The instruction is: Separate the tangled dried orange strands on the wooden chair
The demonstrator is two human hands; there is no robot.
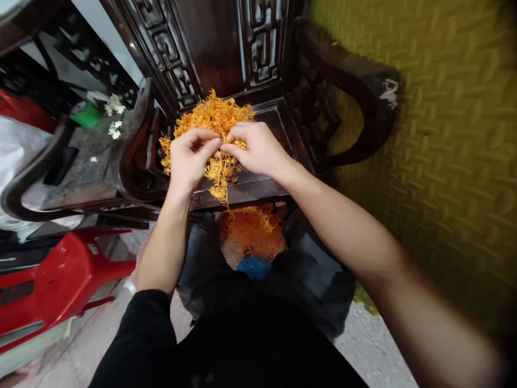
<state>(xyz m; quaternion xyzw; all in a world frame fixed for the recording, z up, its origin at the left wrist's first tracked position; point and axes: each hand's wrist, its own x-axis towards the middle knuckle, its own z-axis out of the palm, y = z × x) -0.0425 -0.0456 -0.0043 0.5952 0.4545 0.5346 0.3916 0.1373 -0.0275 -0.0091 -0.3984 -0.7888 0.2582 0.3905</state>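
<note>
A tangled heap of thin orange strands point(216, 114) lies on the seat of a dark carved wooden chair point(278, 121). My left hand point(189, 153) and my right hand point(254, 146) meet over its near side, fingertips almost touching. Both are closed in a pinch with thumbs against forefingers, on orange strands whose exact ends my fingers hide. Below my hands, a looser tuft hangs toward the front edge of the seat. What kind of material the strands are, I cannot tell for sure.
Between my knees, below the seat, is another mass of orange strands point(254, 231) beside something blue point(253, 267). To the left stand a second dark chair point(91, 172) bearing white flowers point(115, 105) and a green roll point(85, 113), and a red plastic stool point(64, 275). Yellow patterned sheeting point(440, 161) fills the right.
</note>
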